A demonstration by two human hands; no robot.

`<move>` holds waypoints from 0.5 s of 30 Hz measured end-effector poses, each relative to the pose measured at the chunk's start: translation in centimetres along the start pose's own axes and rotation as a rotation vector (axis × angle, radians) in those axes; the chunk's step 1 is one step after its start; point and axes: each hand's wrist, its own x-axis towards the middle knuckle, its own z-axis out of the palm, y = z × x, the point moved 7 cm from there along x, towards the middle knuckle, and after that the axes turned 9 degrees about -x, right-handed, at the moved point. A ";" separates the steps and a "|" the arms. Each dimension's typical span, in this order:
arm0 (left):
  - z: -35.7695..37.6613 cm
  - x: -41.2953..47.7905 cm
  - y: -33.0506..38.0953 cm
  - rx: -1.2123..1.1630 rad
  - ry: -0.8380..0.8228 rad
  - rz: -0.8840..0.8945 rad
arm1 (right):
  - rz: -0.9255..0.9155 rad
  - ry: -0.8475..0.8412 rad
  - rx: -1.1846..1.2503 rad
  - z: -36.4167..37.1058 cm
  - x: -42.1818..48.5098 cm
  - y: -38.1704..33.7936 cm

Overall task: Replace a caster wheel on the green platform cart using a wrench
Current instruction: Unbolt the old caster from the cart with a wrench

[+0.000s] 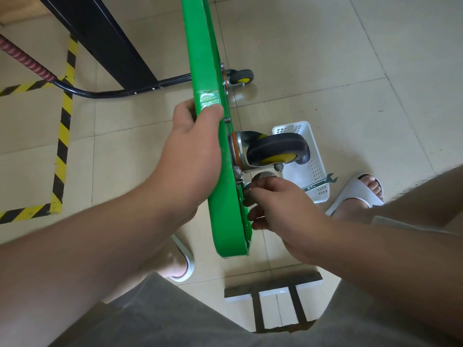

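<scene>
The green platform cart (213, 71) is stood on its long edge on the tiled floor (325, 58), and its deck is seen edge-on from the top of the view down to between the person's feet. The upper edge is gripped by the left hand (195, 149), with the thumb wrapped over the rim and the fingers hidden behind the deck. The near caster wheel (276, 149) is carried on the underside, pointing right, and a second caster (241, 77) is mounted farther along. Just below the near caster's plate, the right hand (283, 211) is held with curled fingers bunched at the hardware; whether anything is pinched cannot be told. The wrench (319, 182) is laid across the rim of a white basket (293, 127) just beside the wheel. Open floor is left to the right, while the left is bounded by a black frame (100, 33) and striped tape (62, 136).
</scene>
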 end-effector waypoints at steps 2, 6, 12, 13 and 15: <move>0.0 0.0 0.0 0.000 -0.007 -0.003 | 0.017 0.006 -0.101 -0.4 0.4 0.5; 0.0 0.0 0.0 0.006 -0.005 -0.003 | 0.035 -0.018 -0.473 -1.6 2.5 1.7; -0.1 0.0 -0.1 -0.011 -0.006 -0.020 | 0.042 0.053 -0.761 -4.3 7.0 3.2; 0.0 0.0 -0.2 -0.022 -0.011 -0.024 | 0.057 0.060 -0.813 -4.8 7.9 3.6; 0.0 0.0 -0.2 -0.020 -0.012 -0.029 | 0.084 0.058 -0.914 -5.8 9.6 4.2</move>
